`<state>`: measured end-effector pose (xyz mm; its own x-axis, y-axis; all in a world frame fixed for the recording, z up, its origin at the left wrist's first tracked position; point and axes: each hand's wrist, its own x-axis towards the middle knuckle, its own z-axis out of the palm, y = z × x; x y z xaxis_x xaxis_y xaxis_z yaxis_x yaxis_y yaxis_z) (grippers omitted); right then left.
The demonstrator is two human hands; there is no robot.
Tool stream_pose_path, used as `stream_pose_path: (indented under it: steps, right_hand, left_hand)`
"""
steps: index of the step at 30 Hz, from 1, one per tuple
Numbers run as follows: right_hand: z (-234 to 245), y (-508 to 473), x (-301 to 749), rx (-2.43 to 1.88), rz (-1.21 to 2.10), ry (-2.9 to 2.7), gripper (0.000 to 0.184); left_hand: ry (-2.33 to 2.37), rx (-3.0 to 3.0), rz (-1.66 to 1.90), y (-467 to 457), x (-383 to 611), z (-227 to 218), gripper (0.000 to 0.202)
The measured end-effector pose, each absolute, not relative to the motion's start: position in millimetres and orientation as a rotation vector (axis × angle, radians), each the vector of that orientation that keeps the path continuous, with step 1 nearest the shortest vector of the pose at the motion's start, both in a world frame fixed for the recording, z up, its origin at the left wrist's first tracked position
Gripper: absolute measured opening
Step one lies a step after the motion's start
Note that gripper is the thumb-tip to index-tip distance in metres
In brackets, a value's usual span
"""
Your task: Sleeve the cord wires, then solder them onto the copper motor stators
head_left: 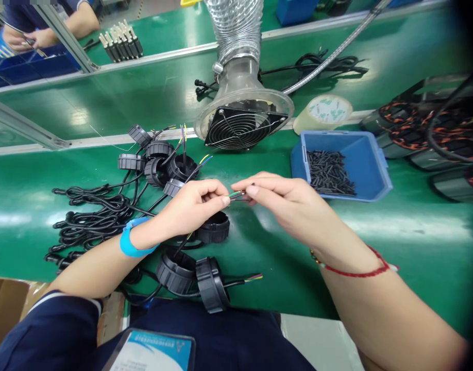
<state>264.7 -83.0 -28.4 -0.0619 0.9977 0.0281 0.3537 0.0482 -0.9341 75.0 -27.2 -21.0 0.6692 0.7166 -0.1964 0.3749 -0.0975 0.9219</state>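
My left hand (193, 205) pinches thin wires (235, 195), one of them green, between thumb and fingers. My right hand (288, 200) closes thumb and fingertips on the other end of these wires. A tiny dark piece shows at its fingertips, too small to name surely. Under my left hand lies a black threaded ring (213, 229). More black plastic rings (174, 270) with black cables and coloured wire ends stand about my left forearm. To the right of my right hand, a blue bin (370, 170) holds many short black tubes (329, 172).
A fan (242, 129) on a flexible metal duct (240, 31) hangs beyond my hands. Coiled black cables (89, 216) lie at left. A tape roll (323, 112) and motor-like parts with orange windings (406, 123) stand at right. Across the bench are a co-worker's hands (35, 38).
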Motion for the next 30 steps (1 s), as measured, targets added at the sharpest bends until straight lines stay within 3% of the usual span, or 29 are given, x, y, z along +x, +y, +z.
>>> stream_pose_path:
  steps: [7,13,25,30]
  right_hand:
    - [-44.4,-80.5,268.6,-1.392,0.298,-1.915,0.024]
    - [-48.3,-83.3,263.1,-1.325,0.02,-2.129,0.027]
    - [-42.1,-87.5,262.6,-1.349,-0.062,-2.192,0.027]
    - [-32.3,-90.7,266.6,-1.32,0.163,-2.044,0.023]
  left_hand:
    - [0.88,1.603,0.361,-25.8,75.6,-23.7,0.015]
    - [0.884,1.61,0.369,-25.5,75.0,-24.9,0.014]
    - [0.91,1.662,0.382,-25.3,76.2,-23.2,0.012]
    - [0.916,1.668,0.38,-25.8,75.4,-23.7,0.013]
